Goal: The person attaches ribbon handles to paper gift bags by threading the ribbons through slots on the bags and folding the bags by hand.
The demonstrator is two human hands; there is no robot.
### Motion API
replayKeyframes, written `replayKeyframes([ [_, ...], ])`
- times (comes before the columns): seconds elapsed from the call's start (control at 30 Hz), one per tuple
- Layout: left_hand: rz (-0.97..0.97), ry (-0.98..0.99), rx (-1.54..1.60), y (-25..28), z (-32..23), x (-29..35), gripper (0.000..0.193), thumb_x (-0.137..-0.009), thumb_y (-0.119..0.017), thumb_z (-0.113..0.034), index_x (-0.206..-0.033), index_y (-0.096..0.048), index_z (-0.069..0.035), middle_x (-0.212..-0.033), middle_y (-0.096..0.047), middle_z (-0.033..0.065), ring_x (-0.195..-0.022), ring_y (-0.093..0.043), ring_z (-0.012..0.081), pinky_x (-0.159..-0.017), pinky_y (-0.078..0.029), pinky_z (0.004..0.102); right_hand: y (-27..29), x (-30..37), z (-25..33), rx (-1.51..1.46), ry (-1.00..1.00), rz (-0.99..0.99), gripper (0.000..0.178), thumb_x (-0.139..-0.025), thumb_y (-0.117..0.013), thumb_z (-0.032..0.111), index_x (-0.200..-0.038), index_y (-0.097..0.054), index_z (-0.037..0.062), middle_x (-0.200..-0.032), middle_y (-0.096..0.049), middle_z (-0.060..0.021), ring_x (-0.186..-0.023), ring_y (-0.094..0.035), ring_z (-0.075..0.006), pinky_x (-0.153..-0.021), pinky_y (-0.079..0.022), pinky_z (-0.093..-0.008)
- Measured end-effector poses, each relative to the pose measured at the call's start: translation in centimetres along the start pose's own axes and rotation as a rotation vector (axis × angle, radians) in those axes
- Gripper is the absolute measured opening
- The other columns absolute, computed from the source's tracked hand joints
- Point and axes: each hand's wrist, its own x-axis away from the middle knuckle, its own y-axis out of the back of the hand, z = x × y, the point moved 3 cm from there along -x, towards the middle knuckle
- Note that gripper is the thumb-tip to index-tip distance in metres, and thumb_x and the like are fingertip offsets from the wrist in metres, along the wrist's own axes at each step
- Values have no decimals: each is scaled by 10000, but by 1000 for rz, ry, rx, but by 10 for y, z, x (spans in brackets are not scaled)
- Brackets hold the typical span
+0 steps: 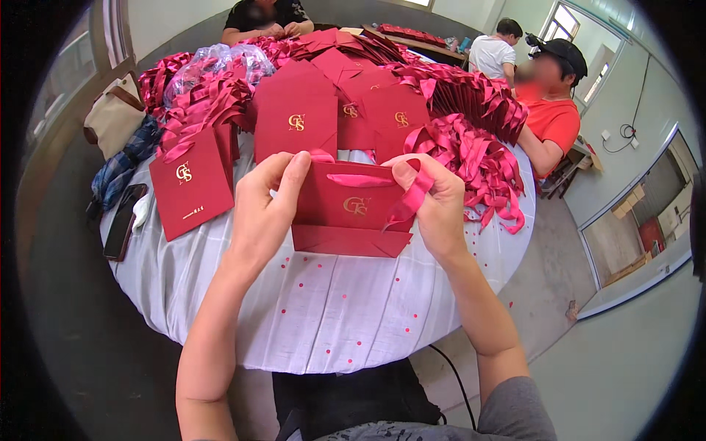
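Note:
A small dark red paper gift bag (322, 207) with a gold emblem is held up in front of me, folded flat with its bottom flap turned toward me. My left hand (266, 198) pinches its upper left corner between thumb and fingers. At the upper right corner my right hand (435, 197) grips the bag, its thumb against a pink satin ribbon (412, 200) that loops down over the front. Behind the bag, several more red bags (296, 110) lie flat and overlap. A few others (191, 198) lean together to the left.
Pink ribbons (471, 165) heap up on the right side of the round cloth-covered table (257, 323). Small red dots of paper lie across the cloth. A dark phone (123, 222) rests at the left edge. A person in red (553, 121) sits at the right; another person (268, 22) works opposite.

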Motion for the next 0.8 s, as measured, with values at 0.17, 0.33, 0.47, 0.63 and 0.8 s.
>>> replayKeyframes([
  [0.17, 56, 21, 418, -5, 1, -1, 201, -908, -592, -181, -914, -646, 13, -798, -623, -2, -766, -524, 48, -695, -425, 228, -1, 1, -3, 30, 47, 16, 155, -907, -599, 153, -903, -640, 3, -768, -613, 6, -755, -525, -50, -681, -423, -208],
  [0.33, 90, -26, 530, -3, -1, -3, 167, -903, -596, -161, -940, -651, -8, -870, -659, 25, -840, -578, 67, -792, -443, 232, -3, 2, -1, 67, 109, 44, 162, -917, -587, 151, -898, -625, -5, -782, -607, -2, -762, -526, -52, -694, -427, -212],
  [0.47, 102, 15, 610, -4, 6, -2, 146, -931, -544, -160, -962, -609, -34, -912, -659, 58, -881, -600, 104, -826, -450, 263, -3, 2, -1, 60, 115, 62, 160, -923, -578, 147, -902, -622, -5, -791, -605, -4, -767, -527, -52, -705, -430, -214],
  [0.63, 61, 64, 709, -9, 9, -1, 135, -934, -540, -160, -962, -596, -41, -913, -653, 59, -869, -603, 106, -816, -463, 274, 0, 1, -1, 78, 135, 58, 171, -928, -570, 149, -903, -616, -13, -788, -602, -2, -773, -530, -56, -723, -436, -214],
  [0.8, 156, 202, 825, -9, 8, 0, 133, -927, -551, -170, -966, -598, -52, -900, -646, 43, -859, -602, 101, -785, -479, 267, 4, -1, 1, 99, 98, 81, 168, -928, -563, 139, -903, -616, -18, -794, -606, -4, -780, -540, -64, -730, -441, -220],
])
